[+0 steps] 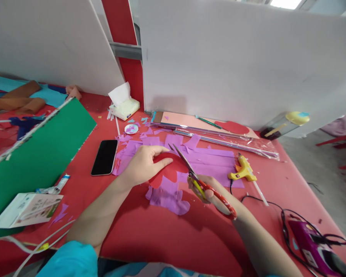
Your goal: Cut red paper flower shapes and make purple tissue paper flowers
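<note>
My left hand (pixel 144 163) presses down on a red paper piece (pixel 168 172) that lies among purple paper scraps (pixel 167 196) on the red table (pixel 150 231). Its fingers are together and curled over the paper's edge. My right hand (pixel 210 190) grips red and yellow scissors (pixel 202 184) by the handles. The blades are open and point up and left over the red piece.
A black phone (pixel 105 157) lies left of the scraps. A yellow glue gun (pixel 242 171) with a cord sits to the right, a purple device (pixel 311 240) at the near right corner. A green sheet (pixel 40 154), a small box (pixel 27 209), a tissue pack (pixel 123 105) and white boards (pixel 233 61) surround the area.
</note>
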